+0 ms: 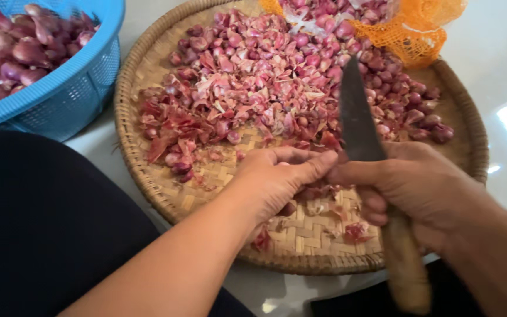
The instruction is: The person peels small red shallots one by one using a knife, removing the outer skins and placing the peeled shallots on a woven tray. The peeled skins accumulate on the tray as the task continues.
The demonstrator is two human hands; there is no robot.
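My left hand (280, 176) curls over the near part of a round woven tray (142, 70), its fingers closed on a small shallot that is mostly hidden by them. My right hand (409, 188) grips a knife (356, 120) by its wooden handle. The dark blade points up and away over the tray. The thumbs of both hands meet at the blade's base. Unpeeled shallots (400, 88) and loose pink-red skins (236, 94) cover the far half of the tray.
A blue plastic basket (71, 97) holding peeled shallots stands at the left, touching the tray. An orange mesh bag (415, 29) lies on the tray's far right. My dark-clothed leg (36, 223) fills the lower left. The floor is white and glossy.
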